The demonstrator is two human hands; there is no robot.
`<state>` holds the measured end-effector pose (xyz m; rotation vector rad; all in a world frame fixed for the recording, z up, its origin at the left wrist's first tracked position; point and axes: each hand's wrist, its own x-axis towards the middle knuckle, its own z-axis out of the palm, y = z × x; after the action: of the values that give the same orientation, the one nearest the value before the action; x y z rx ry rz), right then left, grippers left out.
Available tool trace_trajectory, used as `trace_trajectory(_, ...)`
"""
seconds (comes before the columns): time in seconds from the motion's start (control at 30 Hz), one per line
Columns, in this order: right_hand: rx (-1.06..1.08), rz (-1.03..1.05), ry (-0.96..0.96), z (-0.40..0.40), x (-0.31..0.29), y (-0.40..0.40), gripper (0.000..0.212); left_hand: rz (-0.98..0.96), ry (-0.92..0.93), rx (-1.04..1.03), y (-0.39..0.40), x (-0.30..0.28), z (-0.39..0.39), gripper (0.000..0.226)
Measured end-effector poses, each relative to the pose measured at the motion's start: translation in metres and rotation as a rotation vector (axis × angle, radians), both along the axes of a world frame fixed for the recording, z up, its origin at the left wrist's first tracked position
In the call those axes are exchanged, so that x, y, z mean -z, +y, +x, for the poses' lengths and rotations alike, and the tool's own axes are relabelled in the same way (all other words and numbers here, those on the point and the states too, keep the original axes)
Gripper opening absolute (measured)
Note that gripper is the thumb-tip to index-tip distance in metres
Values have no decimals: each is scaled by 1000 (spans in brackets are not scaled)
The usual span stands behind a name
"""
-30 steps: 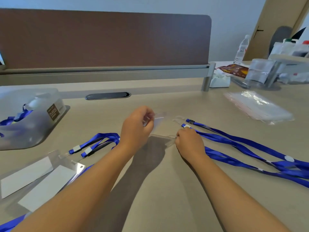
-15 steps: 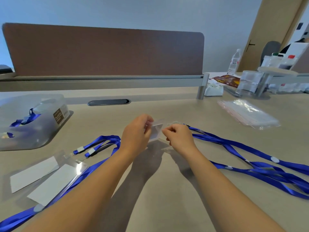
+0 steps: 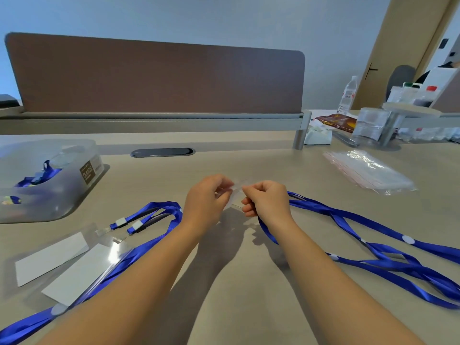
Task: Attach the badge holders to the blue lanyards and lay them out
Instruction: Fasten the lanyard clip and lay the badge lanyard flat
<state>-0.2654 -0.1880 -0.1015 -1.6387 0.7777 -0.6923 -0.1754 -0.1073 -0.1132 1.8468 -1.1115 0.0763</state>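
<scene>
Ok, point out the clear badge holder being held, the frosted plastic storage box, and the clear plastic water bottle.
clear badge holder [image 3: 233, 195], head view, on its transparent sleeve between the hands.
frosted plastic storage box [image 3: 62, 197], head view, on its front wall.
clear plastic water bottle [image 3: 347, 95], head view, on its labelled body.

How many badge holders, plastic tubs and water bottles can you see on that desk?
Badge holders: 3, two finished lying at the left and a clear one between the left hand and right hand
Plastic tubs: 1
Water bottles: 1
Total: 5
</scene>
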Motion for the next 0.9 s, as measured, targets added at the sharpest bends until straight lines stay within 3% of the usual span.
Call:
trace_trajectory(0.23,-86,200,-92,-1,-3,4,19,-71,167,48,2,3,2,24)
trace_trajectory(0.4,-62,272,-53,5,-5,3,23,-51,69,74,4,5,8,28)
trace_trajectory(0.6,-64,266,17,10,-7,3,25,1,-5,123,8,3,12,29)
trace_trajectory(0.9,-171,94,9,12,4,3,16,61,179,124,10,-2,13,19)
